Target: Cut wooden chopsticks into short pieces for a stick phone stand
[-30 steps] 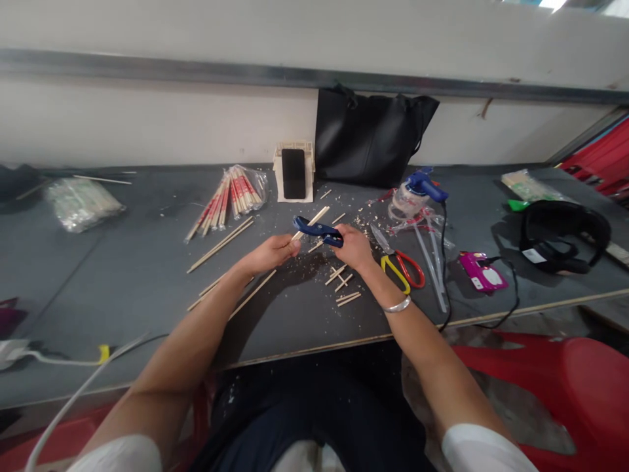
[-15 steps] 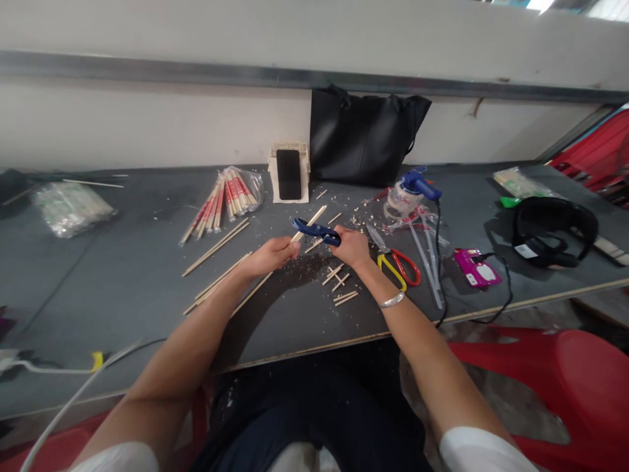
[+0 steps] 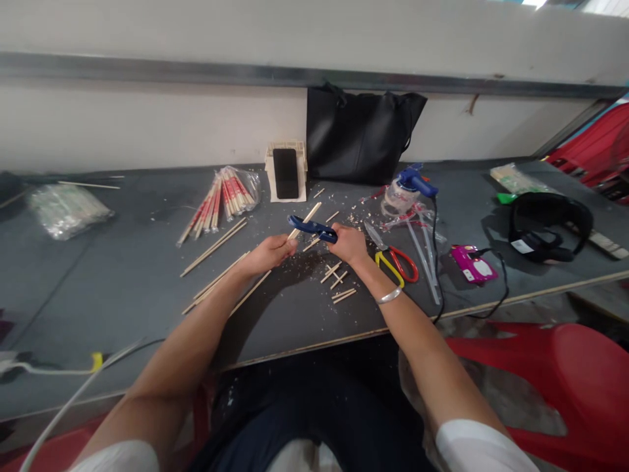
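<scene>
My left hand (image 3: 269, 254) is closed around a wooden chopstick (image 3: 310, 213) that slants up and away over the table. In my right hand (image 3: 350, 242) are the handles of a blue hand cutter (image 3: 311, 227), its jaws lying across the chopstick just beyond my left fingertips. Below the cutter, short cut stick pieces (image 3: 339, 278) lie crossed and side by side. Longer chopsticks (image 3: 214, 247) rest left of my left hand. Pale chips are scattered around both hands.
Wrapped chopsticks (image 3: 223, 200), a phone (image 3: 285, 174) on a small stand and a black bag (image 3: 363, 137) stand behind. To the right are scissors (image 3: 397, 263), a blue glue gun (image 3: 415, 182), glue sticks (image 3: 423, 259), a purple box (image 3: 473, 263) and a black headset (image 3: 550, 226).
Almost nothing differs. The whole view has shifted slightly; both hands keep their hold, with the cutter still across the chopstick.
</scene>
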### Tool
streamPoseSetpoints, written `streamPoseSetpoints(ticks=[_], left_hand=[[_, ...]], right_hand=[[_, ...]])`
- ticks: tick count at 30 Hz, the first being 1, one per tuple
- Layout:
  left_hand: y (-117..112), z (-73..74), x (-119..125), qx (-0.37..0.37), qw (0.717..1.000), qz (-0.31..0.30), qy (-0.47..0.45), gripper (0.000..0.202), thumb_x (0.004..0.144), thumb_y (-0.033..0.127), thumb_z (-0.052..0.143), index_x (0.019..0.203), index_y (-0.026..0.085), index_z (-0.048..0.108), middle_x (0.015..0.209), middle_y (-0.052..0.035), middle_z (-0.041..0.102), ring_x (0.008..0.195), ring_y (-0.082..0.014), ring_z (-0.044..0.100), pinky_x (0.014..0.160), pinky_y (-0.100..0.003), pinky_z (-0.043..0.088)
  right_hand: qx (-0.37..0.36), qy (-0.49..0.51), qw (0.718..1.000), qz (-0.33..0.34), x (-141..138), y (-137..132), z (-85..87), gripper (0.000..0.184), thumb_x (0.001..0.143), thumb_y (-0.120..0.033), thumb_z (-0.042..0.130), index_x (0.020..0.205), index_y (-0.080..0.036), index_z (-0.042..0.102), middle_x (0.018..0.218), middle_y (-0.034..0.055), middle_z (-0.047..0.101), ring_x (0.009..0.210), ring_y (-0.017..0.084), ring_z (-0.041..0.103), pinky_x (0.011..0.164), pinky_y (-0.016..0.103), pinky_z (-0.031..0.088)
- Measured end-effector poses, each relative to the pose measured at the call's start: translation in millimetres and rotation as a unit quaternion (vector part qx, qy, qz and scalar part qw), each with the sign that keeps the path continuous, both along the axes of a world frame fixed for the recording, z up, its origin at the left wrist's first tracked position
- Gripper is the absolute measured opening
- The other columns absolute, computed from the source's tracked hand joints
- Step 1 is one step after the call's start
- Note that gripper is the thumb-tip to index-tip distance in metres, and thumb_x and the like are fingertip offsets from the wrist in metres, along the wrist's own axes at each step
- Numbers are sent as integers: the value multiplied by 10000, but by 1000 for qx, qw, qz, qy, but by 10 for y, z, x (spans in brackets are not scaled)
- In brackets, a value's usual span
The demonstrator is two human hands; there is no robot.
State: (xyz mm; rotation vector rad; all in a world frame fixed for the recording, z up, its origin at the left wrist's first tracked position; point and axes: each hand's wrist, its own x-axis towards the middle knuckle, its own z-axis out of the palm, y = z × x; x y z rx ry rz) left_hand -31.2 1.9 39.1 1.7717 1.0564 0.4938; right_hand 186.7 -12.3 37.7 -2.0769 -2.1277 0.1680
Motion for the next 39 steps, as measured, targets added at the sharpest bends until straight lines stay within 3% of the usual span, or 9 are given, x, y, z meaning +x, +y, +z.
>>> streamPoseSetpoints(ticks=[9, 14, 19, 39], left_hand=[[-18, 24, 5, 24, 999, -23, 2, 467, 862, 637, 471, 679, 207, 472, 532, 62, 372, 469, -83, 365, 450, -209, 317], [-17, 17, 12, 11, 1000, -5, 0, 450, 855, 625, 476, 684, 209, 473, 546, 63, 367, 466, -81, 358, 448, -211, 323], [-13, 17, 9, 3, 1000, 2, -3, 433, 854, 604, 489, 682, 207, 466, 569, 58, 376, 473, -76, 360, 448, -203, 320], [3, 5, 18, 14, 1000, 11, 6, 416, 865, 581, 484, 685, 206, 490, 549, 58, 364, 479, -84, 355, 460, -205, 318]], right_hand=[[80, 51, 994, 56, 89, 14, -103, 174, 883, -346, 640, 984, -208, 667, 1019, 91, 761, 970, 238, 690, 779, 279, 468], [31, 20, 999, 14, 53, -3, -77, 170, 901, -362, 607, 980, -228, 676, 983, 78, 774, 926, 239, 708, 699, 267, 445], [2, -5, 1000, 1, 4, -13, -11, 204, 910, -349, 604, 1042, -221, 694, 1014, 99, 785, 964, 251, 729, 720, 273, 474], [-10, -8, 1000, -17, -15, -50, 28, 233, 925, -344, 591, 1078, -203, 696, 1043, 124, 784, 997, 259, 736, 744, 285, 487]])
